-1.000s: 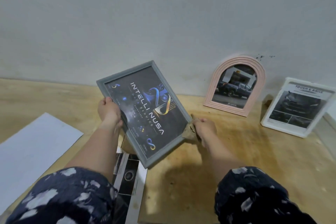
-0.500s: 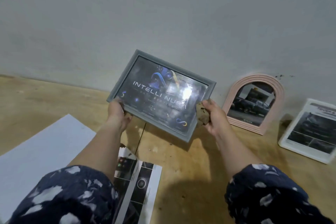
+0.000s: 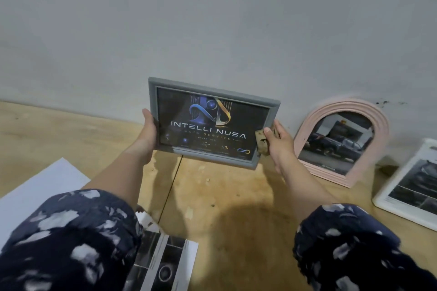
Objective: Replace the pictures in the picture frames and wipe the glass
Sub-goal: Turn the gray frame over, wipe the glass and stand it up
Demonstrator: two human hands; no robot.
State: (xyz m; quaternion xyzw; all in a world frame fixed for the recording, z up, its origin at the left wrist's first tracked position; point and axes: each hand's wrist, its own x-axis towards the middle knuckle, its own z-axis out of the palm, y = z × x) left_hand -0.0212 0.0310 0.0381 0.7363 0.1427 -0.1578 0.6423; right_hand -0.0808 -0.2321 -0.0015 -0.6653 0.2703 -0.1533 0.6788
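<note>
So, 3 frames in sight. The grey rectangular wooden frame (image 3: 214,123) with the dark "Intelli Nusa" poster is held up off the pale wooden tabletop (image 3: 236,208), near the grey wall, facing the person, picture already in it. Left hand (image 3: 149,130) grips its left edge, thumb on the front rim. Right hand (image 3: 275,142) grips the right edge, thumb pinning a crumpled tan cloth (image 3: 262,143) against the lower right corner.

The pink arched frame (image 3: 341,142) leans on the wall to the right with a truck photo inside; the white rectangular frame (image 3: 411,186) just beside it also holds a print. Judging by this, all 3 look filled; standing the grey one down seems what is left.

Hard to tell: whether any glass is truly clean. White frame cut off at the right edge. A black-and-white printed sheet (image 3: 165,264) and a blank white paper sheet (image 3: 42,184) lie partly under the patterned sleeves. Frame backs are hidden.
</note>
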